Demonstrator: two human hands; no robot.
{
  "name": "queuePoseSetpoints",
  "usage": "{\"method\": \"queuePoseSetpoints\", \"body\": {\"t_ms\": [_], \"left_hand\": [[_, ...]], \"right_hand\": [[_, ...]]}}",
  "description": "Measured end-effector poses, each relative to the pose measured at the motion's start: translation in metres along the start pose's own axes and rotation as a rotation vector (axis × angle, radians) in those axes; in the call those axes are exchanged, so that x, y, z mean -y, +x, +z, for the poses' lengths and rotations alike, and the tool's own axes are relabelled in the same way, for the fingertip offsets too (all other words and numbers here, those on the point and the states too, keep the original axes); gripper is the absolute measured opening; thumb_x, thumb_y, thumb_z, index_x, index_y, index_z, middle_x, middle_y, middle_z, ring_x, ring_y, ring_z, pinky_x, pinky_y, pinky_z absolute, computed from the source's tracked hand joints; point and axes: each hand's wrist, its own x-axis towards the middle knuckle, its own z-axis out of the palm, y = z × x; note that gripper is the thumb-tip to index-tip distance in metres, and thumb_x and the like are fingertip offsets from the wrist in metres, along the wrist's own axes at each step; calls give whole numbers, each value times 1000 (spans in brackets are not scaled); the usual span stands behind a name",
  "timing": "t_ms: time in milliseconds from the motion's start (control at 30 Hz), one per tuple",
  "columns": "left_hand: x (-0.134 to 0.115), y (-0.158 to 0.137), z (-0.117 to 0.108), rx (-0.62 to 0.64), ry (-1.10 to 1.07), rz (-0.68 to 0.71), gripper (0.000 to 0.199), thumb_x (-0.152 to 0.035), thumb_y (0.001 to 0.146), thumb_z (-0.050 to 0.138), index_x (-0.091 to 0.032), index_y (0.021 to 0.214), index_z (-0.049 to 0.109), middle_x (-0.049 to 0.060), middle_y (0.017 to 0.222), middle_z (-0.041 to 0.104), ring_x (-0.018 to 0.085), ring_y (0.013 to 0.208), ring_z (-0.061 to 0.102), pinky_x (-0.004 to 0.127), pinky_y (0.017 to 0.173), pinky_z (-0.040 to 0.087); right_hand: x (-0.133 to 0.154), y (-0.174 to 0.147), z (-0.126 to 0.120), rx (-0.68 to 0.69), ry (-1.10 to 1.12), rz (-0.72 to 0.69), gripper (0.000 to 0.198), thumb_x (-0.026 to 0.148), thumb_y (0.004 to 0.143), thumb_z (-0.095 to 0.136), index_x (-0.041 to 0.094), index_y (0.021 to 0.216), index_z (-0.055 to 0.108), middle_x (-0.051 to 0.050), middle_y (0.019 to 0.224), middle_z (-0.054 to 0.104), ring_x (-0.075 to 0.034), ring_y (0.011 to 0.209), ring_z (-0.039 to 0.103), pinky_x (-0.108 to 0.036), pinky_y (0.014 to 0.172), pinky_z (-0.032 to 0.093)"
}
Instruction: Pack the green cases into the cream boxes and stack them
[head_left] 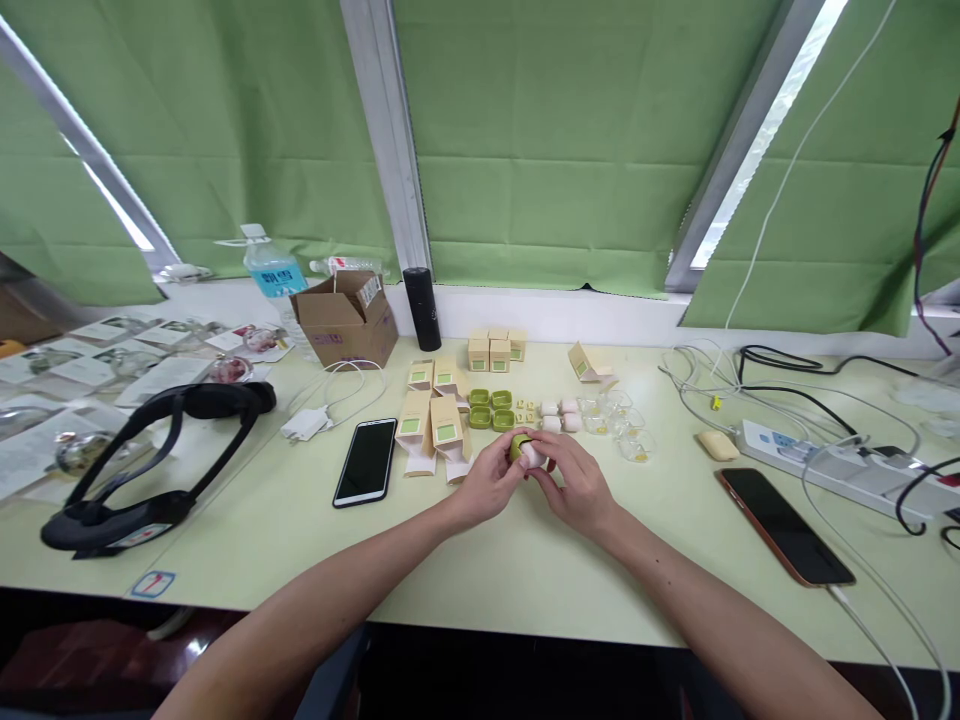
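Note:
My left hand (pixel 486 482) is closed around a small green cup (pixel 517 445). My right hand (pixel 579 487) grips a small whitish block (pixel 533 456), which sits against the cup's opening; how far in it is, I cannot tell. Just beyond my hands are several square green cups (pixel 480 418). To their right lie tiny yellow pieces (pixel 525 412), several pale pink and white blocks (pixel 571 422) and clear plastic covers (pixel 634 446). Opened kraft boxes (pixel 448 430) lie left of the cups, and small closed boxes (pixel 499 354) stand behind them.
A white phone (pixel 366 462) and a black headset (pixel 180 400) are at left. At right are a dark phone (pixel 784 525), a power strip (pixel 817 465) and tangled cables. A cardboard box (pixel 345 325), a black cylinder (pixel 422 310) and a water bottle (pixel 274 275) stand along the back.

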Motion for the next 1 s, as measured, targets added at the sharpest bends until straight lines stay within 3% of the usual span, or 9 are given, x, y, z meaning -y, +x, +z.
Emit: {"method": "queuePoseSetpoints", "body": {"t_ms": [267, 433, 567, 700, 867, 1000], "left_hand": [[-1, -2, -5, 56, -85, -51, 51, -52, 95, 64, -21, 136, 60, 12, 122, 67, 24, 111, 64, 36, 94, 54], [6, 1, -8, 144, -223, -34, 68, -47, 79, 85, -20, 136, 59, 15, 130, 64, 29, 119, 63, 41, 100, 52], [4, 4, -7, 130, -297, -109, 58, -46, 78, 86, -17, 124, 65, 13, 115, 68, 26, 109, 65, 36, 92, 52], [-4, 3, -8, 127, -477, -199, 49, -39, 77, 88, -16, 114, 67, 8, 101, 64, 18, 93, 62, 27, 79, 49], [2, 1, -8, 67, -581, -274, 50, -36, 77, 89, -20, 119, 65, 6, 108, 61, 15, 94, 57, 26, 79, 44], [6, 0, -6, 29, -569, -293, 53, -38, 76, 90, -23, 118, 61, 4, 106, 60, 14, 93, 56, 27, 81, 42]], "right_hand": [[1, 1, -1, 11, -6, -6, 40, 16, 98, 59, 23, 138, 55, -16, 125, 71, -27, 114, 70, -43, 85, 65], [-2, -2, 2, 33, 7, 52, 44, 19, 100, 57, 23, 143, 50, -16, 125, 70, -28, 115, 69, -44, 87, 65], [-1, -2, 2, 79, 30, 89, 53, 21, 100, 58, 24, 150, 42, -16, 127, 69, -27, 109, 70, -38, 73, 64], [4, 1, 0, 114, 48, 98, 54, 23, 100, 60, 25, 151, 41, -15, 129, 67, -28, 113, 67, -43, 82, 64], [7, 2, 0, 148, 20, 136, 52, 18, 99, 55, 24, 149, 44, -16, 130, 65, -30, 119, 63, -46, 85, 64], [5, 0, 0, 155, -25, 167, 46, 18, 97, 53, 23, 143, 50, -16, 124, 66, -29, 110, 65, -46, 82, 64]]}}
